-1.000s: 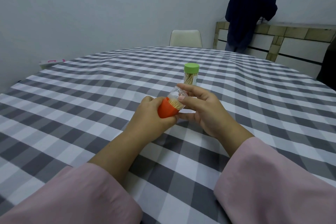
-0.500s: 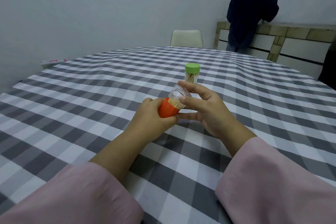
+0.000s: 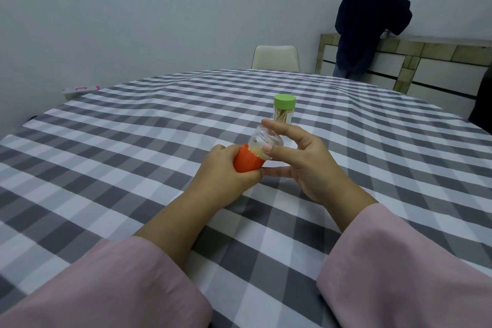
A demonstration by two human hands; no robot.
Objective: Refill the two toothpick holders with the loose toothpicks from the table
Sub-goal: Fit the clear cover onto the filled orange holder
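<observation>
Above the checked tablecloth my left hand grips the orange base of a toothpick holder, tilted to the right, with toothpick tips showing at its rim. My right hand pinches the clear dome lid on that base between thumb and forefinger; the other fingers are spread. Behind my hands stands the second holder, a clear tube full of toothpicks with a green cap, upright and shut. I see no loose toothpicks on the cloth.
A white chair stands at the table's far edge. A person in a dark hooded coat stands at a tiled counter at the back right. A small white and pink object lies beyond the table's left edge.
My right hand's lower fingers have spread away from the lid while thumb and forefinger stay on it. The orange holder has stayed in place in my left hand.
</observation>
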